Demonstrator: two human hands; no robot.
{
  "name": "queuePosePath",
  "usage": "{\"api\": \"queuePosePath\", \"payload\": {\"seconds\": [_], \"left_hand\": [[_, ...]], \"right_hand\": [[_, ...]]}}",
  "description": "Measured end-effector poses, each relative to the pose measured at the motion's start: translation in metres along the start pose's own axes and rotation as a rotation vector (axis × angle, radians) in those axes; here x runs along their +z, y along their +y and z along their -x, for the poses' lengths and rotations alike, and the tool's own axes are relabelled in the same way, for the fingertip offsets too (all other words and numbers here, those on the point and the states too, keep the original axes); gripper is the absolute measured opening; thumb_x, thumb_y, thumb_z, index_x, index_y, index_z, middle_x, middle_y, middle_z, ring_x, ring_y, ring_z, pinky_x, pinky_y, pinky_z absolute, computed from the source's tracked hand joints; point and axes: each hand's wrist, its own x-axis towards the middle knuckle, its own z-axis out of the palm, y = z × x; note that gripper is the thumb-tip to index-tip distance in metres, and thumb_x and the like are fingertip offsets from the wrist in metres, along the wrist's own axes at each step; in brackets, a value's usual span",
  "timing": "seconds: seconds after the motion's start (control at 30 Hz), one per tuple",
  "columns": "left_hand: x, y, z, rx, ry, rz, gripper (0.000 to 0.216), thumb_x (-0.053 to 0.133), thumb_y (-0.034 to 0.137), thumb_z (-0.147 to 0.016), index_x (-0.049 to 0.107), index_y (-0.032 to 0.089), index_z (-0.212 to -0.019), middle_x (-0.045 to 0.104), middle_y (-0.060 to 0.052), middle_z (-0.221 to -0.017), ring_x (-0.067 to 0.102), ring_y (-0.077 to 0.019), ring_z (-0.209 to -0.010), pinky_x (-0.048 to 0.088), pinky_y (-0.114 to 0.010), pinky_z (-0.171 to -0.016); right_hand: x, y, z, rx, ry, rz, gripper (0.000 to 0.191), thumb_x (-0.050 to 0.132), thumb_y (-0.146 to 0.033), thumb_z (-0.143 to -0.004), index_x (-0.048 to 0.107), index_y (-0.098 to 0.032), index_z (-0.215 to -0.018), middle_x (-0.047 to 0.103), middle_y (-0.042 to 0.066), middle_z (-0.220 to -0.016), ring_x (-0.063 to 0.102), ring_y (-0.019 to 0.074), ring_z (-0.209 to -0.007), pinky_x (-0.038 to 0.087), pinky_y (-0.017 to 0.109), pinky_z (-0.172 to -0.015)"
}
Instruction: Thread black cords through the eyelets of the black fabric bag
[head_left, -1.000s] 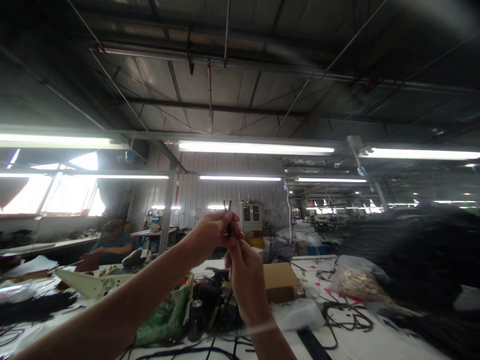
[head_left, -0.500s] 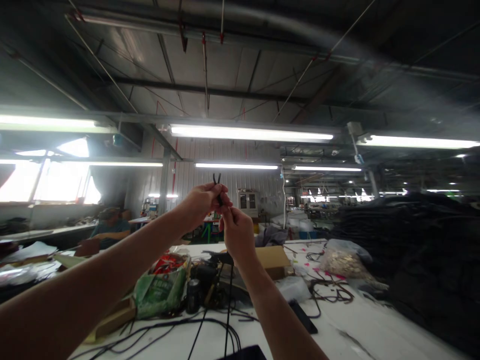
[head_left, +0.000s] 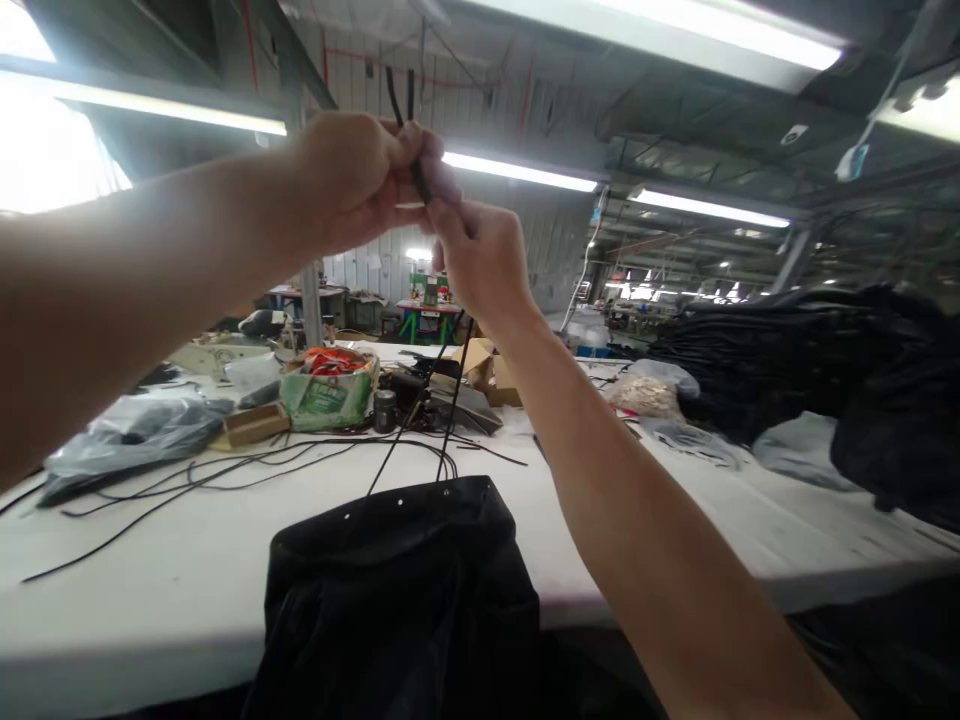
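The room was a large workshop hall. Fluorescent tube lights [head_left: 517, 172] ran in rows under a dark ceiling of beams and pipes. A corrugated metal wall [head_left: 375, 268] closed the far end. Bright daylight entered through a window [head_left: 45, 150] on the left. A long white worktable [head_left: 150, 540] stood in the foreground; further workbenches [head_left: 427, 315] stood at the rear.
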Motion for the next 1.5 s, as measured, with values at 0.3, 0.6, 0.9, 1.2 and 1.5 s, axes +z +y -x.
{"api": "queuePosePath", "payload": {"seconds": [0.3, 0.6, 0.9, 1.2, 1.5], "left_hand": [[-0.016, -0.016, 0.004, 0.036, 0.064, -0.149, 0.046, 0.035, 0.009, -0.116, 0.066, 0.006, -0.082, 0.071, -0.004, -0.076, 0.078, -0.0159, -0.075, 0.058, -0.029, -0.077], [-0.054, -0.067, 0.006, -0.056, -0.005, 0.004, 0.022, 0.071, 0.029, -0.103, 0.08, 0.012, -0.093, 0.082, -0.02, -0.096, 0.079, -0.0268, -0.088, 0.063, -0.038, -0.081], [-0.049, -0.07, 0.014, -0.078, -0.05, 0.01, 0.027, 0.066, 0.032, -0.105, 0.081, 0.012, -0.096, 0.084, -0.021, -0.111, 0.079, -0.0281, -0.098, 0.062, -0.04, -0.09], [-0.055, -0.06, 0.05, -0.172, 0.111, -0.087, 0.034, 0.052, 0.031, -0.112, 0.08, 0.013, -0.11, 0.079, -0.016, -0.134, 0.078, -0.0279, -0.116, 0.056, -0.048, -0.112], [-0.077, -0.035, 0.106, -0.052, 0.138, -0.175, 0.046, 0.038, 0.034, -0.118, 0.064, 0.004, -0.143, 0.078, -0.013, -0.137, 0.068, -0.0334, -0.134, 0.039, -0.066, -0.125]], "right_hand": [[0.01, 0.001, 0.022, 0.049, 0.012, -0.063, 0.047, 0.057, -0.037, -0.115, 0.07, -0.016, -0.074, 0.062, -0.002, -0.061, 0.058, 0.0111, -0.06, 0.042, 0.024, -0.064], [0.019, 0.016, 0.062, 0.226, 0.012, -0.128, 0.041, 0.056, -0.042, -0.107, 0.069, -0.019, -0.076, 0.065, -0.002, -0.058, 0.053, 0.0133, -0.053, 0.034, 0.027, -0.056], [0.015, 0.02, 0.066, 0.28, 0.009, -0.104, 0.05, 0.055, -0.05, -0.107, 0.066, -0.02, -0.069, 0.069, 0.0, -0.061, 0.057, 0.0135, -0.054, 0.037, 0.026, -0.056], [-0.043, 0.038, 0.108, 0.395, 0.087, 0.115, 0.044, 0.055, -0.056, -0.107, 0.077, -0.021, -0.094, 0.08, 0.006, -0.082, 0.076, 0.02, -0.071, 0.055, 0.028, -0.066], [-0.14, 0.103, 0.185, 0.776, 0.098, 0.664, 0.024, 0.07, -0.034, -0.099, 0.077, -0.014, -0.089, 0.08, 0.026, -0.097, 0.076, 0.041, -0.108, 0.057, 0.05, -0.092]]}}
